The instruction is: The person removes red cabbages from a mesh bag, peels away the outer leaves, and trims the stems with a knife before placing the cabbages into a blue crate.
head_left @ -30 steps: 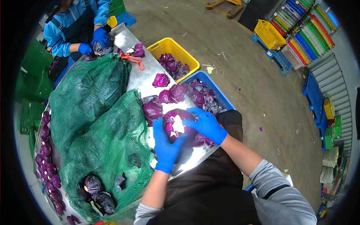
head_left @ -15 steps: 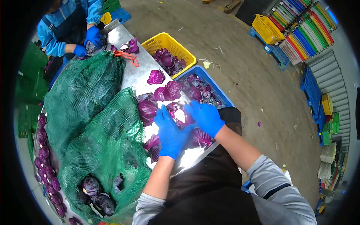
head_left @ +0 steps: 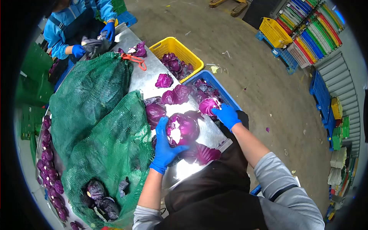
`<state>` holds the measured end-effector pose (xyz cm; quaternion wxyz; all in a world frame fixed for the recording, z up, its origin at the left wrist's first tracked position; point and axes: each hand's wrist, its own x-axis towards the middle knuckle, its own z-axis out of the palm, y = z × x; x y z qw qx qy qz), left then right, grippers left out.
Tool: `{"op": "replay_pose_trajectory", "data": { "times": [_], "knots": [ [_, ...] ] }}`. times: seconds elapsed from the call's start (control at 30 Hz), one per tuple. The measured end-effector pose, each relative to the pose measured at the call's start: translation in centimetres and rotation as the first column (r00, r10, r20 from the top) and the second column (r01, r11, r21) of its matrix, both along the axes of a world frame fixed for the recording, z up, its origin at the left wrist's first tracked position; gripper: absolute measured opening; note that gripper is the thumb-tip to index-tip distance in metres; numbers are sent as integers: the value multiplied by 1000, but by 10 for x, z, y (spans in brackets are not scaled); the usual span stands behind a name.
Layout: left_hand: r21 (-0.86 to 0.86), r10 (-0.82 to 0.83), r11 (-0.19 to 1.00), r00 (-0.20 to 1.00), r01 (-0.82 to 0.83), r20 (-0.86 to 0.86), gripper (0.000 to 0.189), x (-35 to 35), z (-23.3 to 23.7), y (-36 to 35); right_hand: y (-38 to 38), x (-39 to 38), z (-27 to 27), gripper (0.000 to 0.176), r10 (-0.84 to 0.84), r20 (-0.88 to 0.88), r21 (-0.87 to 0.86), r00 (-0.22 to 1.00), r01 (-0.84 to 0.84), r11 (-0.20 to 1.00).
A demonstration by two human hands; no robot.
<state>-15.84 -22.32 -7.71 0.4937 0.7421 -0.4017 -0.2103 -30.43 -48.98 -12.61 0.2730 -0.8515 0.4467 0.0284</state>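
My left hand (head_left: 167,147), in a blue glove, is spread with thumb and fingers apart against the near left side of a red cabbage (head_left: 186,129). The cabbage's pale cut stem faces up toward me. My right hand (head_left: 227,115), gloved too, pinches a loose cabbage leaf (head_left: 209,106) at the near edge of the blue crate (head_left: 219,85). More purple leaves lie around the cabbage on the metal table (head_left: 150,63), one large leaf (head_left: 208,153) close to the table's front corner.
Green mesh sacks (head_left: 92,92) of cabbages cover the table's left part. A yellow crate (head_left: 177,43) of leaves stands beyond the blue one. Across the table a co-worker's gloved hands (head_left: 110,30) hold a cabbage. Trimmed cabbages (head_left: 48,155) line the left edge.
My right hand has moved right, away from the cabbage, with a leaf in its fingers. My left hand has shifted slightly left and down, and more of the cabbage shows.
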Motion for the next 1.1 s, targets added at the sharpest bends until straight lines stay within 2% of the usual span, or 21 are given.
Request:
{"op": "replay_pose_trajectory", "data": {
  "times": [0.03, 0.1, 0.13, 0.17, 0.2, 0.23, 0.27, 0.33, 0.43, 0.47, 0.57, 0.6, 0.7, 0.77, 0.83, 0.87, 0.9, 0.93, 0.97, 1.03, 1.1],
  "knots": [
    [3, 3, 1000, 1000, -3, -5, 111, -4, 1, 2, 10, -2, 16, 64, 3, -5, 3, 1000, -3, 1000],
    [17, 184, 982, 977, -187, 110, 109, -12, 4, -5, 29, 5, 65, 73, 89, 153, -188, 984, -60, 980],
    [-6, 321, 947, 943, -322, 91, 104, -20, 2, -10, 36, 11, 74, 73, 87, 150, -188, 985, -58, 980],
    [-5, 321, 947, 943, -321, 87, 104, -26, 2, -17, 43, 20, 79, 75, 231, 350, -94, 908, -211, 973],
    [-5, 441, 897, 897, -441, -8, 102, -29, 4, -24, 52, 28, 85, 79, 329, 546, -31, 770, -374, 927],
    [7, 551, 833, 828, -553, -101, 99, -32, 5, -27, 58, 35, 92, 79, 327, 545, -27, 772, -374, 927],
    [36, 579, 815, 810, -578, -97, 95, -34, 0, -28, 62, 44, 100, 77, 361, 537, 95, 763, -480, 872],
    [-3, 539, 839, 831, -544, -136, 95, -35, 1, -26, 70, 56, 105, 75, 354, 614, 263, 706, -605, 751],
    [-18, 478, 872, 860, -489, -178, 99, -31, -1, -23, 68, 70, 101, 72, 447, 503, 257, 740, -622, 740],
    [-57, 441, 888, 881, -456, -170, 100, -33, 0, -25, 68, 76, 84, 66, 493, 598, 53, 632, -645, 763],
    [-50, 311, 948, 948, -315, -73, 118, -40, 14, -25, 69, 99, 70, 62, 575, 574, -61, 583, -670, 740],
    [-36, 283, 958, 958, -284, -43, 120, -45, 17, -24, 68, 104, 77, 63, 619, 464, -44, 633, -682, 730],
    [7, 265, 964, 964, -265, -29, 123, -46, 12, -20, 57, 102, 101, 68, 596, 422, 9, 683, -661, 750],
    [-39, 319, 946, 947, -321, -45, 123, -41, 1, -17, 65, 87, 142, 71, 622, 373, 171, 688, -710, 683],
    [-1, 317, 948, 947, -317, -46, 123, -36, -1, -19, 75, 74, 116, 66, 803, 361, -296, 475, -758, 581],
    [-39, 278, 958, 951, -285, -133, 124, -35, 3, -23, 74, 72, 113, 66, 803, 357, -295, 478, -758, 582],
    [-80, 233, 964, 948, -255, -216, 125, -33, 10, -27, 78, 78, 124, 59, 755, 285, -205, 590, -732, 650],
    [14, 231, 972, 954, -233, -193, 128, -34, 25, -29, 81, 84, 130, 51, 697, 204, -119, 688, -689, 715],
    [18, 228, 973, 955, -229, -192, 128, -37, 24, -29, 79, 92, 127, 51, 693, 207, -116, 691, -686, 718],
    [12, 257, 966, 964, -258, 66, 129, -46, 18, -26, 64, 110, 114, 39, 715, 157, -247, 682, -673, 697],
    [-2, 265, 964, 963, -265, 49, 129, -51, 12, -18, 35, 125, 90, 36, 720, 193, -295, 667, -660, 691]
  ]
}}
